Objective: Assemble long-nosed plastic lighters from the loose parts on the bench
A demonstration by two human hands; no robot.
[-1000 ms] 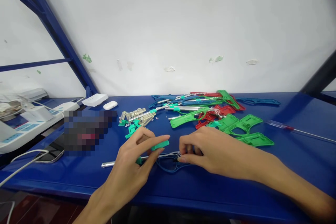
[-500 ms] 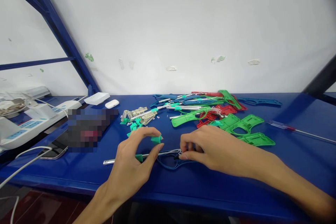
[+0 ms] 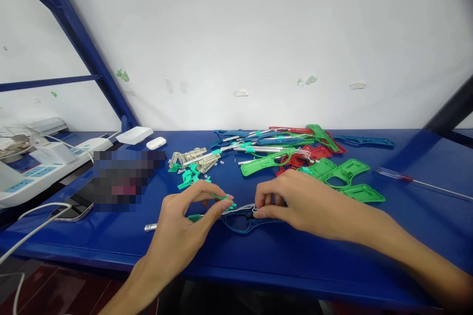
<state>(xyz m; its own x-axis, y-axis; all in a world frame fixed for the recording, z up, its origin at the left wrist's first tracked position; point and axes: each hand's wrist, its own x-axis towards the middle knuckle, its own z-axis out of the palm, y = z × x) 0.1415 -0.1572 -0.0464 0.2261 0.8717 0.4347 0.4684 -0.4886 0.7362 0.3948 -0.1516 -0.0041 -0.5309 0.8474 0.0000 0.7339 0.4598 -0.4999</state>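
Head view: left hand [image 3: 181,221] pinches small teal-green plastic piece [image 3: 232,205]; right hand [image 3: 284,200] pinches thin white wires [image 3: 244,207] at dark-blue looped plastic shell [image 3: 242,231], on glossy blue surface [image 3: 258,263].

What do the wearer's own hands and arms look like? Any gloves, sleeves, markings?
Both are bare: left hand and right hand without gloves. No sleeve shows on the left forearm or right forearm. No watch, bracelet, wrist cable or clear marking visible; no ring on the fingers that show, though some are hidden.
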